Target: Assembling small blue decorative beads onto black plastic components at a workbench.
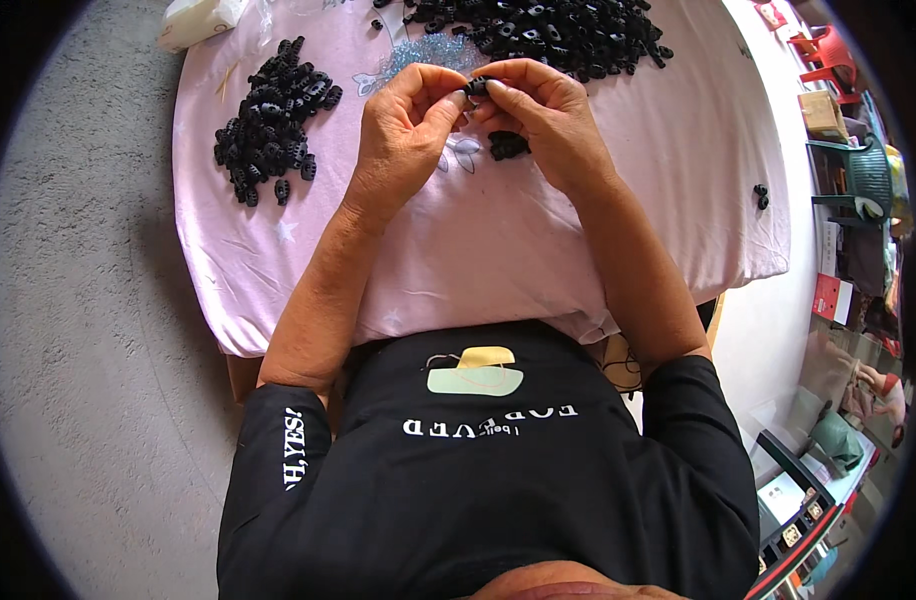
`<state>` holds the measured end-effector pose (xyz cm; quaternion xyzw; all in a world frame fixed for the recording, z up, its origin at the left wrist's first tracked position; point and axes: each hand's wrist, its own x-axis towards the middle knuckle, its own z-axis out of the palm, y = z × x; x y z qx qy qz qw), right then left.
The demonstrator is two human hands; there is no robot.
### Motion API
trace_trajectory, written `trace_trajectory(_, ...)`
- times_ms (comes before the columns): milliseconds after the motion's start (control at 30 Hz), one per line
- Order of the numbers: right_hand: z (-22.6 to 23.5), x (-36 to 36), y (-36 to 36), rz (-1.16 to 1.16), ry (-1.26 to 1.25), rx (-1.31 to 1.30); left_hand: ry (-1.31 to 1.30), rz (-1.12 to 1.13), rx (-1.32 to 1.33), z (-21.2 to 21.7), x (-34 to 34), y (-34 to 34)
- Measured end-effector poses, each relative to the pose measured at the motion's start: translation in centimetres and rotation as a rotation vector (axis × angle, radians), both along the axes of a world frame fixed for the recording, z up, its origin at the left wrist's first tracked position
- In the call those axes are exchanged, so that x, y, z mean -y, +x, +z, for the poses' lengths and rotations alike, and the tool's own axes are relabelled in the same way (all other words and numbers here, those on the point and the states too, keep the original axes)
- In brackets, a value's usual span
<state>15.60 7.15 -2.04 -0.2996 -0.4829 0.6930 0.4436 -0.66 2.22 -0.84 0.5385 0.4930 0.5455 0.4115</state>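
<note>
My left hand [403,135] and my right hand [558,125] meet over the far middle of the cloth-covered table. Between their thumbs and fingertips they pinch a small black ribbed plastic piece [475,88]; its finer details are too small to make out. Just beyond my fingers lies a heap of tiny clear bluish pieces [428,54]. Below my right fingers rest a few black plastic pieces [508,146]. A large pile of similar black pieces [568,38] spreads behind my right hand, and a smaller pile [273,115] sits left of my left hand.
A pink patterned cloth [678,180] covers the table. Two black pieces [761,196] lie near its right edge. At the far left corner is a white packet [200,22]. Grey floor [78,300] lies to the left; chairs [863,180] and boxes [823,116] stand at right.
</note>
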Motion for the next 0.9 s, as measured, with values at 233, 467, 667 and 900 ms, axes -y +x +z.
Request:
trace_trajectory(233, -0.1, -0.1, 0.1, -0.002, -0.008, -0.012, 0.010, 0.000, 0.000, 0.1, 0.3, 0.5)
trace_trajectory(467, 0.3, 0.0, 0.0, -0.052, -0.025, 0.001, 0.010, 0.031, -0.177, -0.3, 0.4, 0.1)
trace_trajectory(667, 0.2, -0.1, 0.0, -0.050, -0.023, -0.007, 0.116, 0.093, -0.289, -0.3, 0.2, 0.0)
trace_trajectory(900, 0.3, 0.1, 0.1, -0.038, -0.011, 0.015, -0.019, 0.070, 0.070, 0.1, 0.0, -0.1)
